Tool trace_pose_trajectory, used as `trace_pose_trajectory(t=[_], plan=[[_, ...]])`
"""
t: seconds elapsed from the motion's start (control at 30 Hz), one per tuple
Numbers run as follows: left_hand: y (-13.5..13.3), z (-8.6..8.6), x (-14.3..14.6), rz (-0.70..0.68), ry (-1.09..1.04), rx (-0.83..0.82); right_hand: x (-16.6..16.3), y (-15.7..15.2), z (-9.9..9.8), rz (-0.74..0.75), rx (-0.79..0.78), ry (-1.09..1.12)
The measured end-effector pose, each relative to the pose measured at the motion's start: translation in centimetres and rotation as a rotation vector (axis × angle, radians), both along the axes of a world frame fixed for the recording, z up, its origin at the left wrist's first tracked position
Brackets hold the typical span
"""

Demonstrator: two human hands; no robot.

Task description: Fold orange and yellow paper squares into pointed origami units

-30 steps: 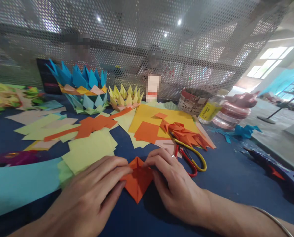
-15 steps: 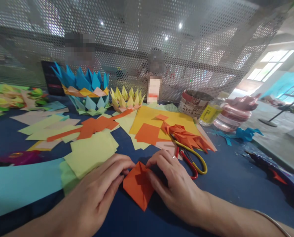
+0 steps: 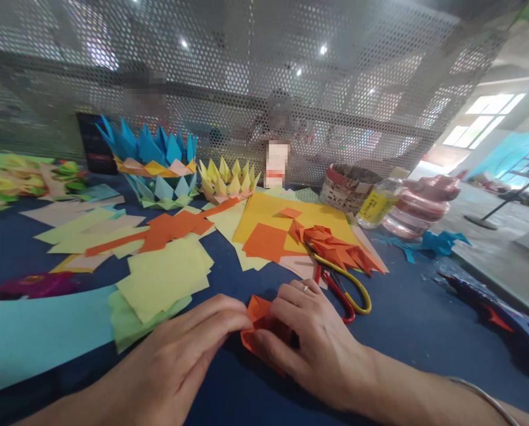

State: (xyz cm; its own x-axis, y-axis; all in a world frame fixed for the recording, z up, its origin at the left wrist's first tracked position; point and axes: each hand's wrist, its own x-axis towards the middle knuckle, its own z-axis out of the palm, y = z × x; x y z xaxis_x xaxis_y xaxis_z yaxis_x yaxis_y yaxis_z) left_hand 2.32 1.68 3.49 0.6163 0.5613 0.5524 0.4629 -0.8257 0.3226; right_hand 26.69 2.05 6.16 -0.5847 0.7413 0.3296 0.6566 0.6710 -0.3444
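Note:
A small piece of folded orange paper (image 3: pixel 258 309) lies on the dark blue tabletop, between my hands and partly covered by them. The fingertips of my left hand (image 3: pixel 189 337) are pressed together at its left edge. My right hand (image 3: pixel 318 337) rests over its right part, with the thumb lying across the front and the fingers bent behind. How the covered part is folded cannot be seen. Just beyond my right hand lie scissors (image 3: pixel 338 291) with red and yellow handles. Past them sits a heap of folded orange paper pieces (image 3: pixel 331 244), alongside a flat orange square (image 3: pixel 265 241).
Yellow-green paper squares (image 3: pixel 162 278) and a light blue sheet (image 3: pixel 47 331) lie left. Folded-paper rings, one blue (image 3: pixel 151 145) and one yellow (image 3: pixel 229 177), stand behind. To the right are a bottle (image 3: pixel 380 204), a pink container (image 3: pixel 418 207) and a dark glue gun (image 3: pixel 495 313).
The orange paper has turned and shifted slightly right. My right hand now covers more of it, its thumb lower across the front. My left fingertips have moved right along with the paper.

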Motion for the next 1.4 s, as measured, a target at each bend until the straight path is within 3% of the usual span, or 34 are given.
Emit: trace_pose_trajectory(t=[0.23, 0.53, 0.77, 0.87, 1.03, 1.4], plan=[[0.0, -0.2, 0.1, 0.026, 0.013, 0.042, -0.3, -0.2, -0.6, 0.025, 0.102, -0.007], [0.1, 0.2, 0.3, 0.172, 0.047, 0.172, 0.1, -0.2, -0.1, 0.220, 0.286, 0.001], [0.3, 0.4, 0.1, 0.146, 0.019, 0.185, 0.4, -0.1, 0.3, 0.326, 0.235, 0.235], [0.3, 1.0, 0.0, 0.109, -0.026, 0.237, 0.3, 0.3, 0.1, 0.300, 0.212, 0.250], [0.3, 1.9, 0.0, 0.042, 0.048, 0.345, 0.4, 0.5, -0.2, 0.207, 0.232, 0.195], [-0.6, 0.8, 0.5, 0.065, 0.011, 0.247, 0.1, 0.1, 0.1, 0.346, 0.279, -0.039]])
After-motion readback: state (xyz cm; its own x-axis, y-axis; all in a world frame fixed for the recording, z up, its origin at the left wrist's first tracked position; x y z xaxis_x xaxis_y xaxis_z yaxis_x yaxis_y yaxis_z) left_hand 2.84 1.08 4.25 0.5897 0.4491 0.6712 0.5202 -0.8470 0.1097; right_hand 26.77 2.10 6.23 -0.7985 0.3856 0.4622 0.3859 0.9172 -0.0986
